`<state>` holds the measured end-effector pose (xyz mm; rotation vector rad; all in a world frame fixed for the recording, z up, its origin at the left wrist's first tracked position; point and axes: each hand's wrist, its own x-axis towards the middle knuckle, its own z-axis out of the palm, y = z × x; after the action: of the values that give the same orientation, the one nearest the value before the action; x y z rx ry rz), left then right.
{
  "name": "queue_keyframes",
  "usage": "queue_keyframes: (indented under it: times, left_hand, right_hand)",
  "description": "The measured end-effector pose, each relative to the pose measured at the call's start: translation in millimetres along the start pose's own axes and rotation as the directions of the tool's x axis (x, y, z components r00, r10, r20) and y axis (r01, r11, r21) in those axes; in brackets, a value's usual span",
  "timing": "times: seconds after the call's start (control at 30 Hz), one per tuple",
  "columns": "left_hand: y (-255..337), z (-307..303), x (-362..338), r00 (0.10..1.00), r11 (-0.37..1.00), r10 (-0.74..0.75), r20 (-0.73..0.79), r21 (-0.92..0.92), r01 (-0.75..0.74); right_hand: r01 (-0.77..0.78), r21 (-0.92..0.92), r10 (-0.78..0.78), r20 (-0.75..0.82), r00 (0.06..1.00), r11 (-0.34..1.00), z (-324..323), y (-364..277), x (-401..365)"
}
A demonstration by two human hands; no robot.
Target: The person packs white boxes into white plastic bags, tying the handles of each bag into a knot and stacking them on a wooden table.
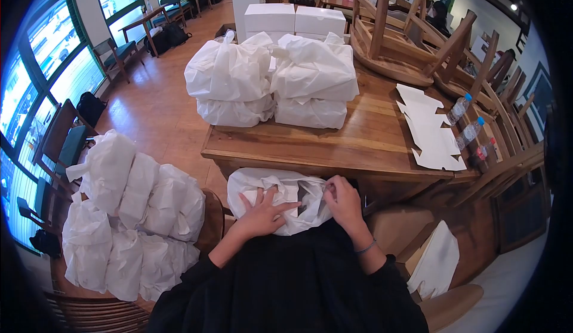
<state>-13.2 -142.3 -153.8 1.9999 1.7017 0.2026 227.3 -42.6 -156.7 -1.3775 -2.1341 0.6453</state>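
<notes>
A white bag sits in front of my body, just below the table's near edge, with its mouth partly open. Inside it a white surface shows, perhaps a box; most of it is hidden. My left hand lies on top with its fingers spread, pressing on the white contents. At the bag's right rim, my right hand has its fingers closed together on the bag's edge.
Wrapped white bags and white boxes stand on the wooden table. Flattened white cardboard and water bottles are at right. More filled bags are piled on my left. Upturned stools rest on the table.
</notes>
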Motion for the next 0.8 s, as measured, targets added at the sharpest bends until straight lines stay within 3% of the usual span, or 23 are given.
queue_keyframes:
  times: [0.03,0.07,0.17,0.27,0.3,0.33,0.37,0.4,0.5,0.6,0.7,0.73,0.8]
  left_hand:
    - [0.3,1.8,0.1,1.0,1.0,-0.005,0.002,0.012,0.005]
    - [0.5,4.1,0.3,1.0,1.0,-0.009,0.004,0.025,0.009]
    - [-1.6,9.9,2.9,1.0,0.998,-0.01,-0.001,0.068,0.01]
    - [-0.8,15.5,4.5,0.999,0.993,-0.009,-0.044,0.116,0.014]
    - [-0.2,17.1,5.1,0.998,0.991,-0.011,-0.063,0.131,0.019]
    - [0.5,17.2,6.7,0.998,0.995,-0.023,-0.062,0.1,0.029]
    - [1.9,17.3,9.0,0.998,0.997,-0.036,-0.058,0.069,0.04]
    - [3.7,18.8,10.6,0.998,0.998,-0.047,-0.05,0.038,0.049]
    - [14.8,15.6,23.9,0.98,0.986,-0.139,-0.143,0.072,0.151]
    - [12.8,7.3,14.4,0.984,0.999,-0.038,-0.173,-0.039,0.032]
    - [-0.6,-2.7,3.4,0.958,0.979,0.03,-0.284,-0.185,-0.085]
    - [-3.9,-7.6,-3.3,0.945,0.964,0.038,-0.324,-0.239,-0.121]
    - [-5.9,-24.1,-20.3,0.884,0.93,0.084,-0.459,-0.284,-0.235]
  right_hand:
    - [-0.133,0.049,0.133,-0.001,0.991,0.99,-0.4,3.1,-2.1]
    - [-0.105,-0.09,0.097,-0.088,0.991,0.99,-1.8,5.5,-5.6]
    - [-0.113,-0.301,0.072,-0.145,0.987,0.947,3.4,23.6,-14.6]
    - [-0.228,-0.211,0.286,0.311,0.906,0.951,-11.0,19.3,-10.1]
    - [-0.23,0.131,0.196,0.227,0.954,0.965,-13.7,16.2,-12.7]
    - [-0.175,0.456,0.138,0.114,0.984,0.873,-14.1,11.1,-17.1]
    - [-0.073,0.724,0.119,-0.013,0.993,0.686,-16.3,3.1,-22.5]
    - [0.033,0.838,0.097,-0.102,0.99,0.545,-34.2,-21.6,-23.0]
    - [0.226,0.806,-0.107,-0.2,0.974,0.546,-53.1,-27.1,-21.4]
    - [0.006,0.979,-0.055,0.005,0.998,0.205,-52.5,-40.0,-19.5]
    - [0.022,0.919,0.009,-0.028,1.0,0.393,-62.9,-46.3,-20.4]
    - [0.028,0.854,0.077,-0.08,0.994,0.519,-66.4,-51.0,-23.2]
    - [0.249,0.567,-0.083,-0.302,0.95,0.785,-70.3,-41.1,-23.2]
